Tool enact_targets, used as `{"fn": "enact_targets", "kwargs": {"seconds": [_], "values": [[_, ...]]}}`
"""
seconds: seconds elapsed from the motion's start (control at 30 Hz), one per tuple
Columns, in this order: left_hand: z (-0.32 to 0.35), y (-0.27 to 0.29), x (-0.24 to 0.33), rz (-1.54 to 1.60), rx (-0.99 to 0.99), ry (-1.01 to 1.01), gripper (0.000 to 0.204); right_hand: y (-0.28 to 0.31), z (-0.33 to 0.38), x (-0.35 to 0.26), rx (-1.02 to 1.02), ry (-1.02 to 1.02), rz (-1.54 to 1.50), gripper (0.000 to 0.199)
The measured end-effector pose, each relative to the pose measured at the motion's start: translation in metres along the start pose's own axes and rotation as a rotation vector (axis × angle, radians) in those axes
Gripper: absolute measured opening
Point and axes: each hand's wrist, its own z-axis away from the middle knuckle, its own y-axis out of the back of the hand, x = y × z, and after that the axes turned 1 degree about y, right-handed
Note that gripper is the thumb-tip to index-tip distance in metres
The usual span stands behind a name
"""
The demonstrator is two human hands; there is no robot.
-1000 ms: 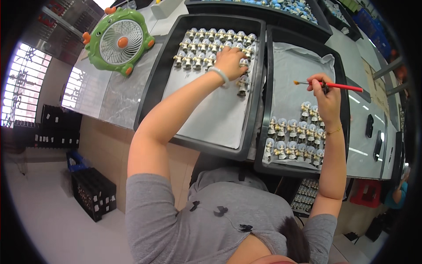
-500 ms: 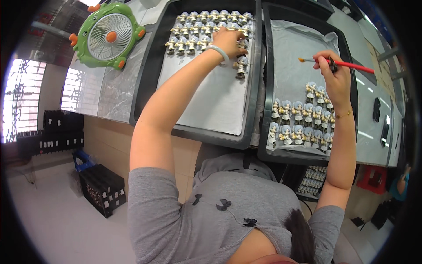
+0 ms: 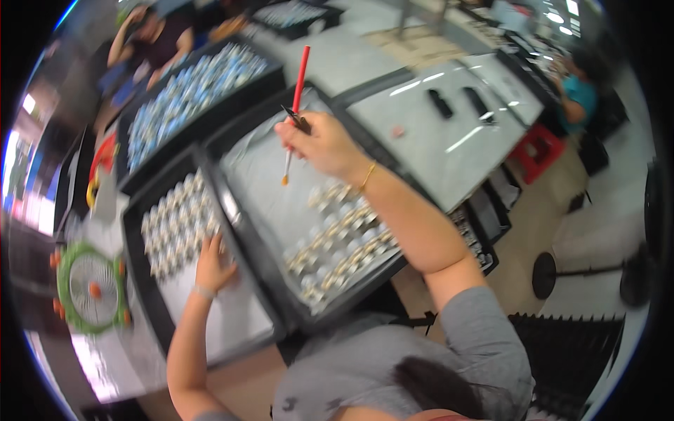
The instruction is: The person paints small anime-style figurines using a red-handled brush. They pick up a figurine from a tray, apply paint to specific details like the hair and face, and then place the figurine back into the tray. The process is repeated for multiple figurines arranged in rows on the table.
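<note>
Paintbrush raised in our right hand, we sit over two black trays of small figurines, the view blurred and tilted. Our right fingers are closed around the red handle near its lower end, pen-fashion, so the orange-tipped bristles point down over the bare grey liner of the right-hand tray; held that way, the wet tip stays off the liner and off the pieces alike, as far as we can judge.

Our left hand lies in the left-hand tray, fingers reaching up against the near edge of the cluster of pale figurines standing there in rows. Blur keeps us from telling whether those fingers pinch one piece or only rest on it. The rows stand packed at the far end of that tray, which leaves the near part of its white liner free for the hand to come in.

In the right-hand tray a second batch of figurines stands in close lines near our body, under the right forearm, apart from the left-hand cluster; the split looks to us like a way of sorting the pieces.

Beyond both, a third tray holds bluish pieces. A green desk fan lies on the bench at our left. Other people sit at the far edges.
</note>
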Motion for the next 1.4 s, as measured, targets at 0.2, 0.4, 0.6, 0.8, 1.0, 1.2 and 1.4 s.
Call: {"fn": "enact_targets", "kwargs": {"seconds": [0.2,0.4,0.6,0.8,1.0,1.2,1.4], "values": [[-0.003,-0.002,0.005,0.135,0.038,-0.030,0.070,0.141,-0.009,-0.139,0.635,0.435,-0.172,0.030],[0.002,0.023,-0.003,-0.107,0.153,-0.115,0.080,0.193,0.000,-0.150,0.650,0.461,-0.187,0.025],[-0.051,0.073,0.108,0.023,0.281,-0.276,0.044,0.081,0.033,-0.038,0.235,-0.038,-0.260,0.027],[-0.119,-0.018,0.171,-0.160,-0.110,-0.299,0.037,0.037,0.027,0.024,0.212,-0.035,-0.290,0.028],[-0.158,-0.055,0.168,-0.064,-0.514,-0.046,0.033,0.053,0.023,0.037,0.336,-0.068,-0.240,0.029],[-0.121,0.013,0.146,0.624,-0.383,0.031,0.036,0.045,0.028,0.033,0.273,-0.012,-0.252,0.028],[-0.024,0.063,0.138,1.587,-0.423,0.163,0.045,0.039,0.038,0.027,0.175,0.000,-0.058,0.028]]}}
